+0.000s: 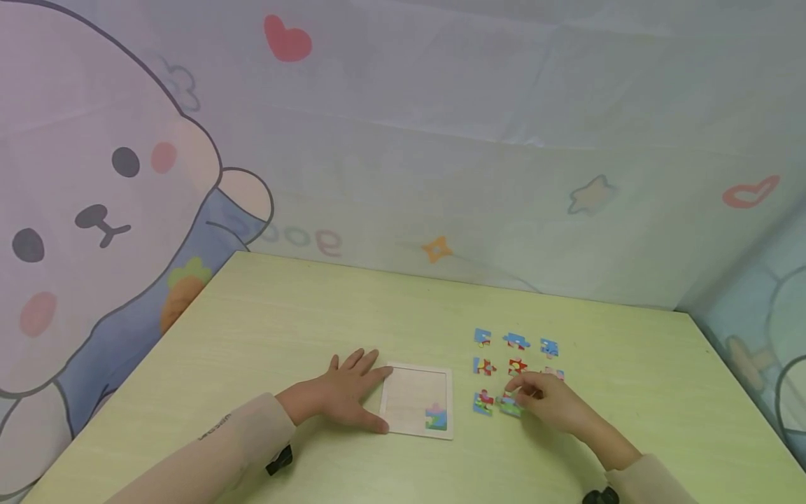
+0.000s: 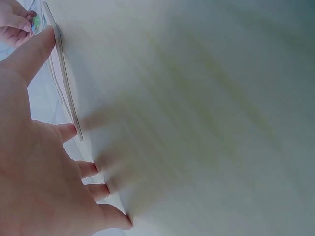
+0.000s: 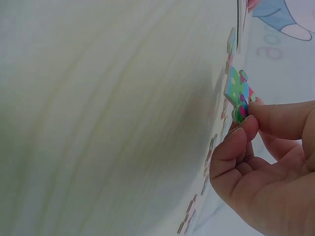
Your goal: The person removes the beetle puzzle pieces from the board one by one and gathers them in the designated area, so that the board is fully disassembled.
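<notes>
My right hand [image 1: 549,402] pinches a green and blue jigsaw piece [image 3: 238,92] between thumb and fingertips, its coloured face showing in the right wrist view. In the head view that piece overlaps the front row of loose pieces. My left hand [image 1: 345,392] lies with spread fingers at the left side of a shallow wooden puzzle frame [image 1: 450,399]; thumb and index finger touch its edge, the other fingertips rest on the table. One jigsaw piece [image 1: 436,418], blue and green with a pink knob, sits in the frame's front right corner.
Right of the frame, several loose jigsaw pieces lie in rows, among them a blue one [image 1: 549,347], a red one [image 1: 518,366] and a green and red one [image 1: 483,402]. A printed cloth [image 1: 403,140] hangs behind the pale table [image 1: 302,301].
</notes>
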Demonstrator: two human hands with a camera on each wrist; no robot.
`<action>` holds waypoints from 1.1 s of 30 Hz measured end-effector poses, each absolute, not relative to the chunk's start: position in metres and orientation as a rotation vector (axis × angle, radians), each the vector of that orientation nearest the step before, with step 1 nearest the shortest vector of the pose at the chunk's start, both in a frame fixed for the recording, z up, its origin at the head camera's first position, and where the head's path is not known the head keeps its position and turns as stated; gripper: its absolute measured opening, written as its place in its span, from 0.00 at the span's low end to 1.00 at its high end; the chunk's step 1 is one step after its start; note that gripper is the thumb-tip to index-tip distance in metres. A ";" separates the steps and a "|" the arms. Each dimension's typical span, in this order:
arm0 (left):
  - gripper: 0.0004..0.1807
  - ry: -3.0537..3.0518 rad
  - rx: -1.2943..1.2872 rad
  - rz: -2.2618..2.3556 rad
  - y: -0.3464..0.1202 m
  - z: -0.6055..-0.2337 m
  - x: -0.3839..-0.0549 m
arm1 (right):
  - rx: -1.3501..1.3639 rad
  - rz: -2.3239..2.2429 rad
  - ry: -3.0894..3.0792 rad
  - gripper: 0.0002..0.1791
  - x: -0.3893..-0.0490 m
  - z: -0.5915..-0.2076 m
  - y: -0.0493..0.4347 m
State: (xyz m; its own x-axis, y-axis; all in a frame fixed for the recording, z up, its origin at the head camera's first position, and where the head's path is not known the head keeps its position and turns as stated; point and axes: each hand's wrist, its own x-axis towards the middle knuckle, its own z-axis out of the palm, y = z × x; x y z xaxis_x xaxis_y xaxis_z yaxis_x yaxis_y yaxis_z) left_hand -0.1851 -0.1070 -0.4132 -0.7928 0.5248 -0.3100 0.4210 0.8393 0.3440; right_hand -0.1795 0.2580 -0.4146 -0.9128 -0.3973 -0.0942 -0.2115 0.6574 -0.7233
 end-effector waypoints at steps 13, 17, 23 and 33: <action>0.52 2.613 0.698 0.389 -0.107 -0.411 -0.184 | -0.497 -1.085 2.642 0.05 -0.181 -0.422 0.266; 0.52 2.613 0.702 0.394 -0.107 -0.411 -0.184 | -0.489 -1.072 2.655 0.05 -0.181 -0.423 0.268; 0.52 2.617 0.700 0.390 -0.106 -0.411 -0.183 | -0.461 -1.054 2.676 0.05 -0.180 -0.423 0.268; 0.52 2.622 0.691 0.386 -0.107 -0.414 -0.184 | -0.456 -1.015 2.691 0.05 -0.180 -0.422 0.267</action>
State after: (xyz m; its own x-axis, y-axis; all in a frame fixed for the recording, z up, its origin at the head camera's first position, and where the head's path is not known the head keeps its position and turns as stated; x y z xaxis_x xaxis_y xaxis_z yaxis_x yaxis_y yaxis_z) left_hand -0.1843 -0.1068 -0.4141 -0.7975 0.5192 -0.3072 0.4087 0.8396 0.3579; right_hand -0.1799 0.2674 -0.4221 -0.9254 -0.3648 -0.1028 -0.2061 0.7120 -0.6713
